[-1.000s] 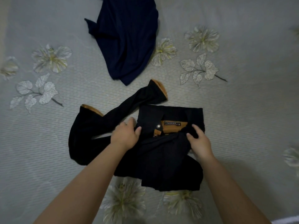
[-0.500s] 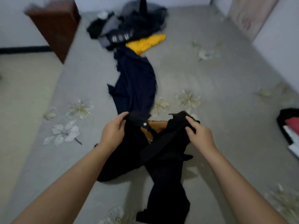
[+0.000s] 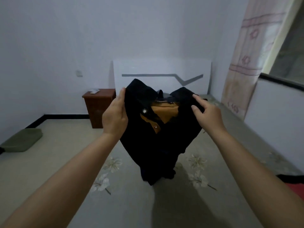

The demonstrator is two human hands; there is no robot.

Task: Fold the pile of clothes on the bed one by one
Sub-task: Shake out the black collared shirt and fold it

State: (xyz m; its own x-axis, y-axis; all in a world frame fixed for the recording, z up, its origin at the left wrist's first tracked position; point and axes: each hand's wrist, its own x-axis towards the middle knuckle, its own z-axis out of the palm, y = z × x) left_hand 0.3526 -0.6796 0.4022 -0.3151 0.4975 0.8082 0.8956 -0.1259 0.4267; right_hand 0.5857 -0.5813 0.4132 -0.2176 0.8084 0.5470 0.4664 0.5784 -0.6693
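1. The bed lies below and ahead of both your hands, its grey cover stitched with pale flowers; its white headboard stands beyond your fingertips.
2. The black shirt hangs in the air between your hands, clear of the bed except perhaps at its lowest tip, which I cannot tell. Its long axis runs straight down from your grip, collar end up, and the orange collar lining faces you.
3. Your left hand grips the shirt's left shoulder edge, thumb on the near side, fingers curled behind the cloth.
4. Your right hand pinches the right shoulder, thumb pressed on the near face, index finger stretched along the top edge.
5. Both hands sit level and about equally near the cloth, so neither leads. By my judgement, your next move is to lower the shirt flat onto the bed directly beneath your hands, keeping the shoulders spread so the body lands straight.
6. A brown nightstand stands beyond your left hand; it plays no part.
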